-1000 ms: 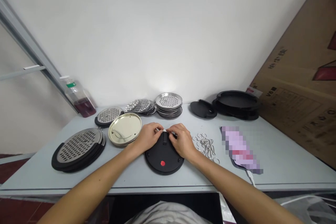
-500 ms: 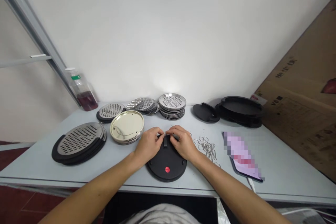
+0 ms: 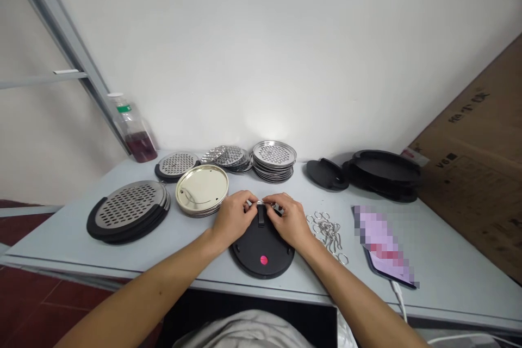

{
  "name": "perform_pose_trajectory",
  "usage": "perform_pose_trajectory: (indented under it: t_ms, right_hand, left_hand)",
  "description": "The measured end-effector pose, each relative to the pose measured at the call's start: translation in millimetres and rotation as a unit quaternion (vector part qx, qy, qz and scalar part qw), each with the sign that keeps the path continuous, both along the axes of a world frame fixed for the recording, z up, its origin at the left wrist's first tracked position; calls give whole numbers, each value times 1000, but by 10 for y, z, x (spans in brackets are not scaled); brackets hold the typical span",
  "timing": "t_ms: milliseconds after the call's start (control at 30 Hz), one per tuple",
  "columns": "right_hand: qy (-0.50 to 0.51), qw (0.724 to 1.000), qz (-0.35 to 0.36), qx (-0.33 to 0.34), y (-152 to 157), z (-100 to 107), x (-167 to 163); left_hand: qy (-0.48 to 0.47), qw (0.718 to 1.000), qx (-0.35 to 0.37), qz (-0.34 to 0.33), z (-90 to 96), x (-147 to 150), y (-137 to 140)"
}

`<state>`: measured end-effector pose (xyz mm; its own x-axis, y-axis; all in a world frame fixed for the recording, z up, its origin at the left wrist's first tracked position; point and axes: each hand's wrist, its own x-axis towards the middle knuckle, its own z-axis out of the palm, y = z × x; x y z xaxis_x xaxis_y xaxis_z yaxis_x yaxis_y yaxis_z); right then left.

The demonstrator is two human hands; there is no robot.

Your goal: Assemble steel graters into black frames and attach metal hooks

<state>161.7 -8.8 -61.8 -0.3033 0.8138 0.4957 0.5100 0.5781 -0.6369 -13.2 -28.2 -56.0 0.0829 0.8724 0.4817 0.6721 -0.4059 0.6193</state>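
A round black disc [image 3: 253, 250] with a small red dot [image 3: 264, 260] lies on the table in front of me. A short black tab [image 3: 261, 216] stands out on it near its far edge. At that tab, my left hand [image 3: 236, 218] and my right hand [image 3: 287, 220] pinch a small metal ring [image 3: 261, 203] from both sides. The fingertips hide most of the ring, so I cannot tell whether it passes through the tab. Right of my right hand lies a loose pile of metal rings and hooks [image 3: 327, 231].
Cream metal discs [image 3: 204, 182] and black-rimmed grater plates [image 3: 130, 206] sit at left. Behind are stacked grater plates [image 3: 274, 153] and a bottle of dark red liquid [image 3: 141, 144]. Black trays [image 3: 383, 168], a phone [image 3: 383, 244] and a cardboard box [image 3: 477, 174] are at right.
My view has shifted slightly, so the table's objects sit a little differently in it. Both hands still pinch the ring at the tab, with only small finger movement.
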Motion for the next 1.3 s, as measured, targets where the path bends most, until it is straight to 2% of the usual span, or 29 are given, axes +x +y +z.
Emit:
perform_pose_trajectory:
  t_ms: [267,900,1300]
  right_hand:
    - [-5,1000,-2,3,-2,-46,-3]
    - [-10,1000,5,15,18,-92,-2]
    - [-37,999,-2,24,15,-88,-15]
  left_hand:
    - [17,1000,-7,-3,-15,9,-9]
    - [34,999,30,-11,-33,-15,0]
    - [57,998,6,-13,-6,-22,-14]
